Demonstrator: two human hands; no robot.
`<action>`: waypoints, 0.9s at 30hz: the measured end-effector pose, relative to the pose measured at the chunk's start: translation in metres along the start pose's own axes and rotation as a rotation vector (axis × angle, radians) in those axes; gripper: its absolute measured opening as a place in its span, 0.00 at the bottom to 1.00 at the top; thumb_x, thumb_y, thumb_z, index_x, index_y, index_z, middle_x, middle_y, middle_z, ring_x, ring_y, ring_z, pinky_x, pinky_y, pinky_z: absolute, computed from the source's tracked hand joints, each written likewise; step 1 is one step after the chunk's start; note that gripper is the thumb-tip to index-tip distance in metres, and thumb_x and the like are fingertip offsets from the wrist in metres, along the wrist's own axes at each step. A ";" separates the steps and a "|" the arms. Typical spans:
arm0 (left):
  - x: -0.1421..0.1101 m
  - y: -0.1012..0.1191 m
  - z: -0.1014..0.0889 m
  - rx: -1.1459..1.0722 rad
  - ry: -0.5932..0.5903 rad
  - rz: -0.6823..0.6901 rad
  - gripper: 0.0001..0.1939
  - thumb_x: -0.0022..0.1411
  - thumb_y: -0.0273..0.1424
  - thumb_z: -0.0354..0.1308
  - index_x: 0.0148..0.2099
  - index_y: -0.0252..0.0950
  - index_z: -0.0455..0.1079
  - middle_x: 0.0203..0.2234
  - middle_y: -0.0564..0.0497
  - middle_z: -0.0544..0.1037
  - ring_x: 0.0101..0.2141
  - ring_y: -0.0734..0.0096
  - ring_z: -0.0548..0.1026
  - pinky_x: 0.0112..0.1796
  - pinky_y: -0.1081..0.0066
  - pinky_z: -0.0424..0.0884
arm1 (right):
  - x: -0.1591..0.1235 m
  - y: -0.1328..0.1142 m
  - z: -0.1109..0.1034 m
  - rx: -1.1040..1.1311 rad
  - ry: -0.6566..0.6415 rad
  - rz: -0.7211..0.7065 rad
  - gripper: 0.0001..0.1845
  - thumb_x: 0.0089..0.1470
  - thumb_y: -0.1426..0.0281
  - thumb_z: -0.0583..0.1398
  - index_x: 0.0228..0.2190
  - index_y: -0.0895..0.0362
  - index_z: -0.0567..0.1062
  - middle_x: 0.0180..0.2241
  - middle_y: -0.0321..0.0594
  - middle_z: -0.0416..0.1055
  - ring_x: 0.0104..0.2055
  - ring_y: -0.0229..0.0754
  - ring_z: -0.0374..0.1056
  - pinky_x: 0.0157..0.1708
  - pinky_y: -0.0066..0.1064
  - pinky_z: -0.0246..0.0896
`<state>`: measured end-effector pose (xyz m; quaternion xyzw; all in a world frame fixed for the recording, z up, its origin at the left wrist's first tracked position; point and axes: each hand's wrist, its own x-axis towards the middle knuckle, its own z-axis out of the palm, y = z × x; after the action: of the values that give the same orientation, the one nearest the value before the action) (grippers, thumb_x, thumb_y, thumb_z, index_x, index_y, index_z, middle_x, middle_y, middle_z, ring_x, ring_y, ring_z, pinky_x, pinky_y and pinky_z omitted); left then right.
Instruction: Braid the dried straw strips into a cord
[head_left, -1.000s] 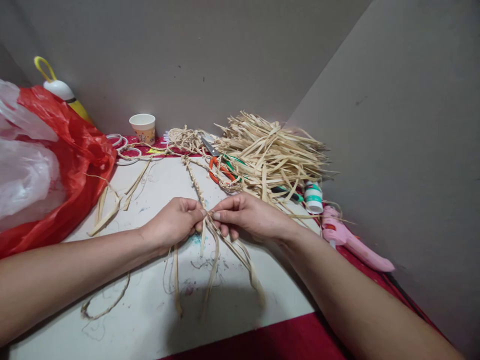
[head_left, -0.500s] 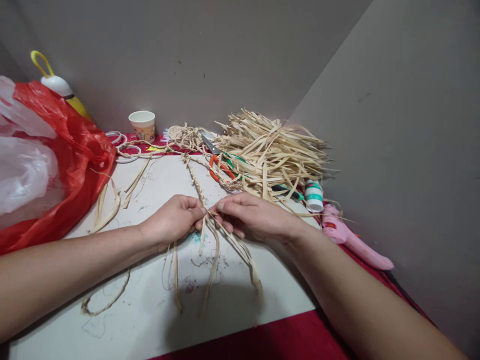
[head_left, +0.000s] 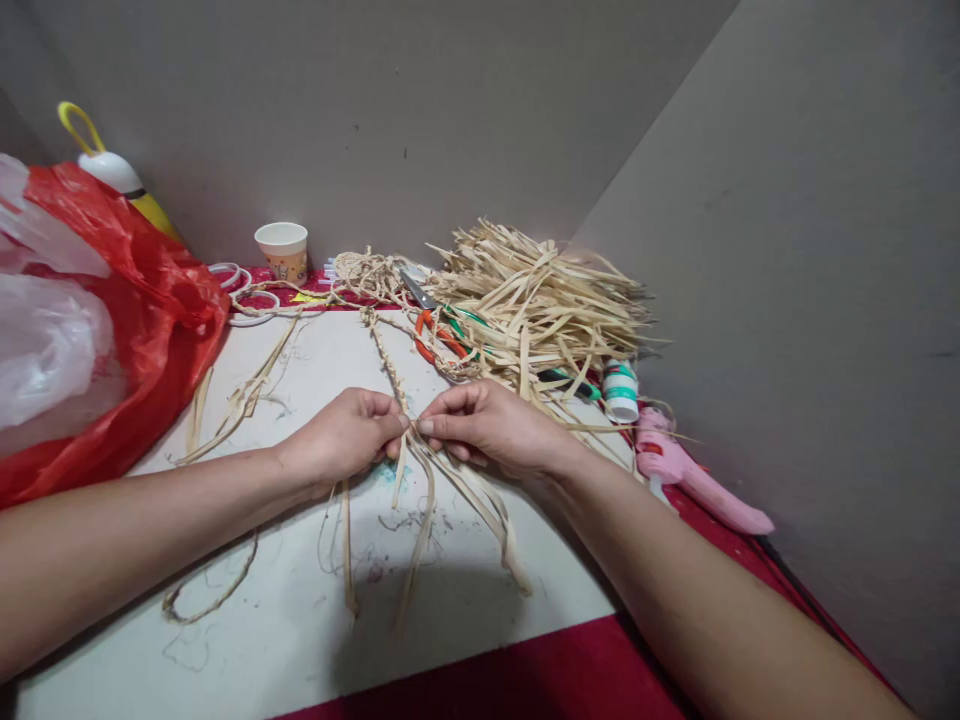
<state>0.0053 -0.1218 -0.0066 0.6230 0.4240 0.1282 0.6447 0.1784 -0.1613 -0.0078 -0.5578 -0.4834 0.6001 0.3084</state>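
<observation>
Centre of frame: the left hand (head_left: 356, 432) pinches the slim, tan, plaited-straw cord (head_left: 387, 362); the right hand (head_left: 491, 425) (fingertips closed, from where I stand) grips its flat, pale straw strands (head_left: 508, 550), fanned toward lower centre above the white tabletop (head_left: 247, 650). A slackened left pinch could loosen the plait; uneven pulling might split strands.

My left hand (head_left: 345, 435) and right hand (head_left: 491, 425) hide the lower end of the straw braid (head_left: 387, 360), so I can't tell which strands (head_left: 430, 500) cross there. The left edge cuts off the red plastic bag (head_left: 180, 310), which hides the yellow bottle's (head_left: 154, 213) base. The paper cup's (head_left: 283, 262) print is too small to make out.
</observation>
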 end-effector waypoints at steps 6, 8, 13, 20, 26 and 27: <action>0.001 0.000 -0.001 0.032 0.004 0.017 0.10 0.55 0.30 0.51 0.22 0.34 0.61 0.13 0.59 0.62 0.13 0.85 0.52 0.16 0.77 0.46 | -0.001 -0.001 0.002 -0.164 -0.044 -0.025 0.14 0.53 0.64 0.57 0.24 0.63 0.73 0.12 0.30 0.59 0.12 0.26 0.49 0.12 0.22 0.41; 0.001 0.002 -0.001 0.059 0.004 0.011 0.10 0.55 0.29 0.51 0.22 0.34 0.62 0.13 0.58 0.61 0.12 0.85 0.52 0.16 0.77 0.46 | -0.002 -0.003 0.003 -0.194 -0.068 -0.029 0.12 0.53 0.66 0.57 0.24 0.63 0.72 0.13 0.29 0.58 0.13 0.26 0.49 0.14 0.22 0.43; 0.000 0.004 -0.002 0.111 -0.007 0.025 0.12 0.56 0.29 0.51 0.21 0.34 0.62 0.10 0.59 0.59 0.12 0.85 0.52 0.16 0.77 0.45 | -0.003 -0.006 0.004 -0.334 -0.057 -0.069 0.10 0.54 0.71 0.54 0.27 0.62 0.73 0.14 0.28 0.56 0.15 0.27 0.49 0.17 0.23 0.44; 0.001 0.005 -0.003 0.118 -0.016 0.036 0.13 0.56 0.30 0.52 0.21 0.34 0.62 0.10 0.59 0.59 0.12 0.85 0.50 0.16 0.77 0.44 | -0.006 -0.009 0.007 -0.512 0.026 -0.169 0.10 0.53 0.70 0.55 0.25 0.62 0.72 0.16 0.30 0.58 0.18 0.29 0.52 0.20 0.23 0.46; 0.001 0.006 -0.001 0.093 -0.020 0.027 0.11 0.56 0.29 0.51 0.22 0.34 0.62 0.13 0.58 0.63 0.13 0.85 0.53 0.16 0.78 0.47 | -0.008 -0.011 -0.003 -0.125 -0.076 0.071 0.16 0.58 0.66 0.47 0.29 0.61 0.70 0.10 0.30 0.58 0.10 0.29 0.45 0.11 0.22 0.38; 0.001 0.005 -0.002 0.102 -0.021 0.029 0.12 0.57 0.29 0.52 0.22 0.34 0.62 0.13 0.58 0.63 0.13 0.85 0.53 0.16 0.78 0.47 | -0.009 -0.012 -0.004 -0.103 -0.061 0.101 0.16 0.58 0.67 0.47 0.31 0.61 0.71 0.09 0.30 0.58 0.09 0.29 0.44 0.10 0.22 0.37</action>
<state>0.0069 -0.1188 -0.0023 0.6622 0.4142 0.1092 0.6148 0.1824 -0.1643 0.0066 -0.5782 -0.4940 0.6058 0.2336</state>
